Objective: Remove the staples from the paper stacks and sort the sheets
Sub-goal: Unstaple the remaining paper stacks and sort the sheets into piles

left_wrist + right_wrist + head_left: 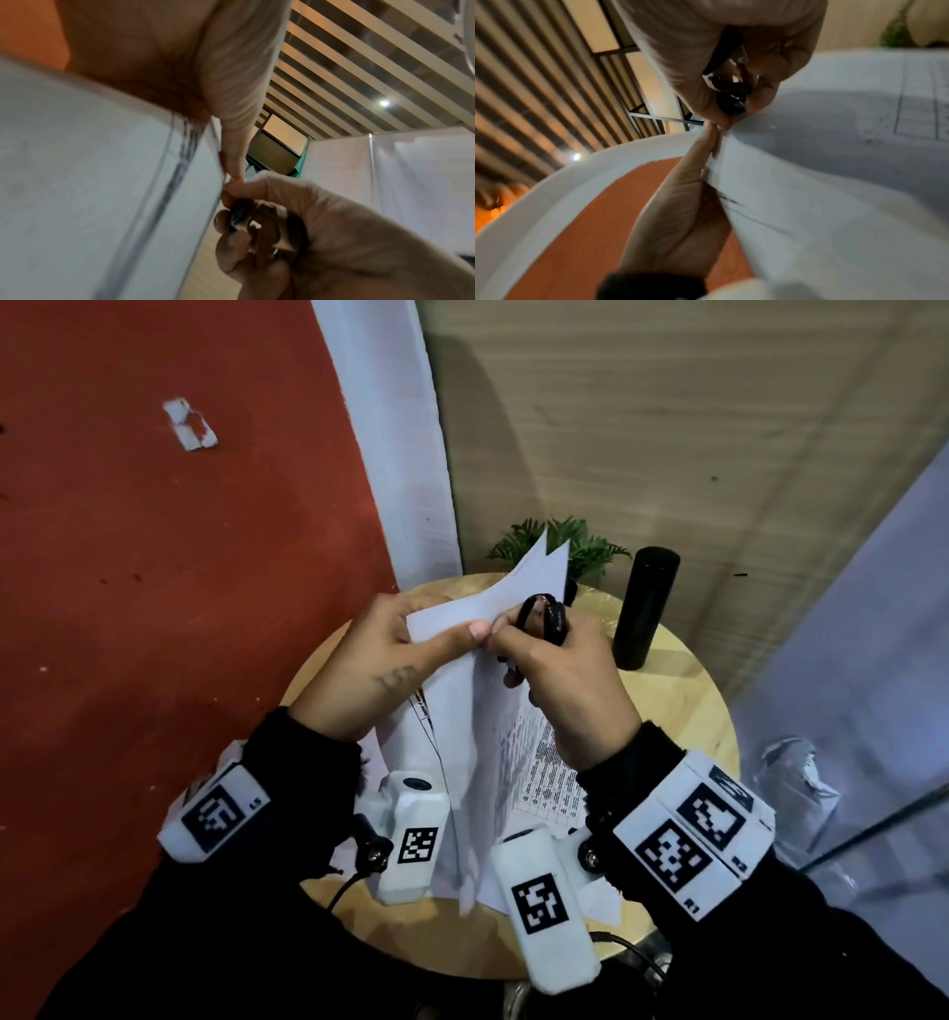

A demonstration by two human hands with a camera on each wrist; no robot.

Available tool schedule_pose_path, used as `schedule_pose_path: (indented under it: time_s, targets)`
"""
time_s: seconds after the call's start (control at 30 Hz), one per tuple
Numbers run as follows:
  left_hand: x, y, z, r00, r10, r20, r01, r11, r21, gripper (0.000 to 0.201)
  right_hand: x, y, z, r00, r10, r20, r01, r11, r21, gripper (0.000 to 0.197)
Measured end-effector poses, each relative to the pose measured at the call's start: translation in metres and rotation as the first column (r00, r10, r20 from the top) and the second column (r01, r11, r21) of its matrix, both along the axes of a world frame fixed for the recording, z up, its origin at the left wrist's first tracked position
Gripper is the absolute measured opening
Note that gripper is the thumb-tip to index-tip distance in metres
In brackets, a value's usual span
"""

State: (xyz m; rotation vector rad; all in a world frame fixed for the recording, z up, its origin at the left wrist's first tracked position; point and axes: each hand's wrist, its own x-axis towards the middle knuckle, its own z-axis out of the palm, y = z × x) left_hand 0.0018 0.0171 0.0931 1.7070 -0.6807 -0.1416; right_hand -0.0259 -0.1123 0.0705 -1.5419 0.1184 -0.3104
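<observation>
Over the round wooden tabletop, the left hand pinches the upper corner of a stapled paper stack between thumb and fingers, lifting it so the sheets hang down and fan apart above the printed pages lying below. Touching that same corner, the right hand is clenched around a black staple remover, its tip at the paper's edge. Further right, a black cylindrical bottle stands upright, with a small green plant behind the sheets.
</observation>
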Motion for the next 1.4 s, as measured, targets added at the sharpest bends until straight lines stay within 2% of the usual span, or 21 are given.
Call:
schedule_pose_path:
  time_s: [0.07, 0.13, 0.17, 0.23, 0.3, 0.37, 0.43, 0.5, 0.6, 0.67, 0.73, 0.8, 0.93, 1.0, 1.07, 1.1, 1.13, 1.2, 1.27, 1.33, 1.4]
  targets:
    - [0.001, 0.003, 0.001, 1.0, 0.002, -0.002, -0.002, 1.0, 0.026, 0.021, 0.002, 0.0, -0.004, 0.998, -0.012, 0.057, 0.018, 0.994, -0.106, 0.005]
    - [0.005, 0.009, 0.001, 0.998, 0.065, -0.007, -0.064, 0.997, 0.05, 0.017, 0.003, -0.005, -0.006, 0.994, -0.034, 0.1, 0.051, 0.984, -0.173, 0.001]
    - [0.008, 0.014, 0.001, 0.995, 0.104, 0.001, -0.104, 0.992, 0.068, 0.015, 0.003, -0.01, -0.006, 0.99, -0.056, 0.127, 0.082, 0.976, -0.204, 0.004]
    - [0.015, 0.022, 0.0, 0.987, 0.153, 0.052, -0.158, 0.982, 0.105, 0.018, 0.006, -0.024, -0.004, 0.979, -0.077, 0.188, 0.138, 0.93, -0.341, 0.022]
    - [0.019, 0.027, 0.002, 0.978, 0.171, 0.123, -0.188, 0.972, 0.142, 0.017, 0.012, -0.036, 0.003, 0.975, -0.023, 0.22, 0.151, 0.796, -0.586, 0.042]
    - [0.021, 0.028, 0.005, 0.963, 0.178, 0.204, -0.214, 0.962, 0.172, 0.014, 0.018, -0.043, 0.012, 0.977, 0.065, 0.203, 0.126, 0.594, -0.794, 0.057]
    - [0.021, 0.028, 0.007, 0.938, 0.183, 0.294, -0.242, 0.954, 0.18, 0.026, 0.025, -0.045, 0.021, 0.973, 0.165, 0.162, 0.077, 0.43, -0.9, 0.066]
    - [0.021, 0.03, 0.009, 0.923, 0.198, 0.331, -0.266, 0.948, 0.175, 0.029, 0.031, -0.047, 0.027, 0.965, 0.24, 0.108, 0.015, 0.357, -0.934, 0.065]
    - [0.021, 0.034, 0.011, 0.902, 0.213, 0.375, -0.299, 0.935, 0.189, 0.028, 0.035, -0.049, 0.032, 0.948, 0.29, 0.133, 0.013, 0.382, -0.924, 0.04]
    - [0.021, 0.036, 0.012, 0.891, 0.229, 0.392, -0.325, 0.925, 0.198, 0.035, 0.034, -0.05, 0.034, 0.948, 0.272, 0.167, 0.048, 0.394, -0.918, 0.025]
    - [0.022, 0.037, 0.013, 0.888, 0.239, 0.393, -0.344, 0.913, 0.22, 0.031, 0.03, -0.05, 0.036, 0.949, 0.257, 0.185, 0.074, 0.387, -0.919, 0.016]
    - [0.023, 0.039, 0.014, 0.87, 0.256, 0.423, -0.384, 0.888, 0.253, 0.028, 0.026, -0.047, 0.038, 0.947, 0.249, 0.205, 0.101, 0.376, -0.921, 0.015]
    - [0.019, 0.033, 0.015, 0.771, 0.262, 0.581, -0.499, 0.814, 0.296, 0.05, 0.019, -0.039, 0.038, 0.946, 0.24, 0.216, 0.12, 0.359, -0.926, 0.015]
    - [0.016, 0.025, 0.015, 0.741, 0.2, 0.641, -0.513, 0.784, 0.349, 0.044, 0.017, -0.036, 0.038, 0.949, 0.239, 0.204, 0.111, 0.352, -0.929, 0.014]
    - [0.017, 0.018, 0.012, 0.751, 0.144, 0.644, -0.492, 0.773, 0.401, 0.023, 0.017, -0.035, 0.035, 0.948, 0.238, 0.21, 0.117, 0.351, -0.929, 0.012]
    - [0.018, 0.017, 0.011, 0.781, 0.129, 0.611, -0.454, 0.788, 0.415, 0.013, 0.016, -0.035, 0.033, 0.945, 0.231, 0.233, 0.132, 0.383, -0.914, 0.013]
    - [0.018, 0.018, 0.01, 0.819, 0.126, 0.559, -0.406, 0.817, 0.41, 0.014, 0.016, -0.035, 0.032, 0.935, 0.212, 0.284, 0.162, 0.458, -0.874, 0.017]
    - [0.016, 0.021, 0.011, 0.911, 0.12, 0.394, -0.274, 0.89, 0.363, 0.016, 0.013, -0.036, 0.029, 0.894, 0.125, 0.431, 0.245, 0.669, -0.701, 0.027]
    - [0.014, 0.022, 0.012, 0.959, 0.093, 0.266, -0.183, 0.924, 0.336, 0.011, 0.009, -0.037, 0.028, 0.858, 0.043, 0.511, 0.261, 0.822, -0.507, 0.033]
    - [0.014, 0.024, 0.011, 0.972, 0.092, 0.218, -0.163, 0.928, 0.334, 0.018, 0.003, -0.037, 0.025, 0.895, 0.048, 0.444, 0.159, 0.894, -0.418, 0.033]
    - [0.012, 0.024, 0.011, 0.983, 0.095, 0.156, -0.137, 0.948, 0.287, 0.016, -0.002, -0.036, 0.02, 0.94, 0.182, 0.29, -0.061, 0.923, -0.379, 0.024]
